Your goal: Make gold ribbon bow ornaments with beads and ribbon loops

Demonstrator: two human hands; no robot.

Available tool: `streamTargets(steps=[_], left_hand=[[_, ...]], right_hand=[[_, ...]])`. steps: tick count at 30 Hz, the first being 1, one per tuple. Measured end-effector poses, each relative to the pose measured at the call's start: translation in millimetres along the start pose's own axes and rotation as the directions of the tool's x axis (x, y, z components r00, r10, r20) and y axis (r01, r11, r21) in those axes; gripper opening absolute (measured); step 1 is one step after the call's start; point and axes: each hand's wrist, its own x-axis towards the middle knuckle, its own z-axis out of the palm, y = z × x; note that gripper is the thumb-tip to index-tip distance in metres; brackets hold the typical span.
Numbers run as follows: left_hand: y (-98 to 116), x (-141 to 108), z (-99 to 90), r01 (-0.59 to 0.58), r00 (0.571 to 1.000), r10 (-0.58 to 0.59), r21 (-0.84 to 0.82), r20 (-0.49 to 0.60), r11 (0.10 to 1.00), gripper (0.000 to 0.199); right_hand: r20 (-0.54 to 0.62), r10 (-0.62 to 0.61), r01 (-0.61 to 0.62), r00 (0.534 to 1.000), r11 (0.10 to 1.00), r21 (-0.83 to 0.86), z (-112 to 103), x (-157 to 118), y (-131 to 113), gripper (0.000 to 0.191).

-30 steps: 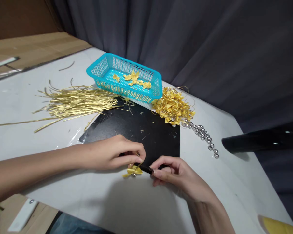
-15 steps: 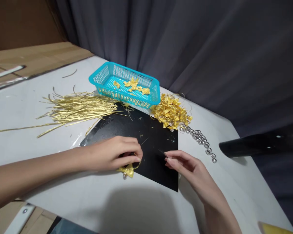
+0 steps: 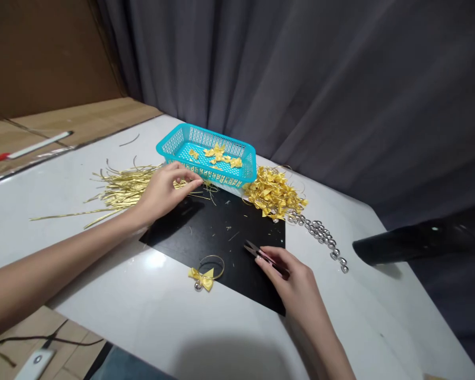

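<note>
My right hand (image 3: 295,277) is closed around small thread snips (image 3: 257,249), whose pointed blades show past the fingertips over the black mat (image 3: 225,227). My left hand (image 3: 172,184) reaches over the right end of a bundle of gold twist ties (image 3: 129,182), by the near wall of the basket. Its thumb and fingertips are pinched together; what is between them, if anything, I cannot make out. On the mat's front edge lies a yellow ribbon bow (image 3: 202,277) with a silver jingle bell (image 3: 198,286) and a looped gold tie (image 3: 222,266).
A turquoise basket (image 3: 206,132) holds several yellow bows. Right of it are a heap of finished-looking yellow bows (image 3: 275,192) and a trail of silver bells (image 3: 320,230). A black tube (image 3: 399,243) juts in from the right. A red-capped white pen (image 3: 39,145) lies far left.
My left hand has let go of the bow with the bell and moved up to the gold ties. The snips in my right hand now show clearly. The view has shifted slightly.
</note>
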Motion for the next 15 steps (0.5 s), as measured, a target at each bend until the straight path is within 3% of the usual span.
streamTargets(steps=[3, 6, 11, 15], left_hand=[[-5.0, 10.0, 1.0, -0.095, 0.995, 0.093, 0.105, 0.026, 0.990, 0.023], [-12.0, 22.5, 11.5, -0.246, 0.965, 0.207, 0.279, 0.162, 0.928, 0.023], [-21.5, 37.1, 33.2, -0.351, 0.928, 0.278, 0.337, 0.246, 0.874, 0.021], [-23.0, 39.0, 36.8, -0.373, 0.921, 0.296, 0.360, 0.252, 0.855, 0.018]], right_hand=[[-0.031, -0.007, 0.007, 0.999, 1.000, 0.003, 1.5, -0.2, -2.0, 0.029], [-0.018, -0.050, 0.050, 0.999, 0.999, -0.016, 3.1, -1.1, -3.8, 0.026], [-0.008, -0.109, 0.108, 0.994, 0.993, -0.049, 5.7, -2.6, -5.7, 0.022], [-0.022, -0.131, 0.129, 0.991, 0.989, -0.075, 5.2, -3.1, -6.9, 0.018]])
